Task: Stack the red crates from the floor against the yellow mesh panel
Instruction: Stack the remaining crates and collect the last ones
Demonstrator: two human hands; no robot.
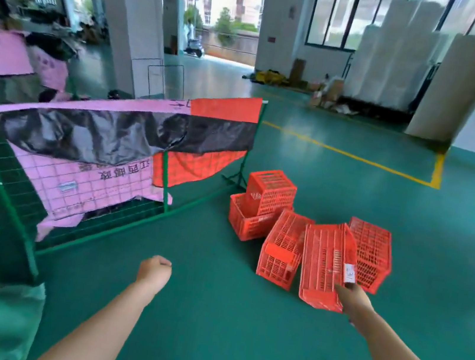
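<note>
Green floor [208, 315]; right grip [353, 297] clasps red crate [325, 256] at near corner

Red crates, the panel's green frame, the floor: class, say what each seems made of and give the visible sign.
The red crates: probably moulded plastic, matt; uniform colour, slotted lattice walls. The green frame: likely painted metal tube holding wire mesh; thin straight bars. The floor: seemingly a smooth coated surface, semi-gloss; it mirrors window light.

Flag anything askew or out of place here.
Yes. The red crates lie jumbled beside the mesh panel: one sits crooked inside another, others are tipped on their sides. The right hand grips a tilted crate. The pink sheet on the panel looks torn.
</note>
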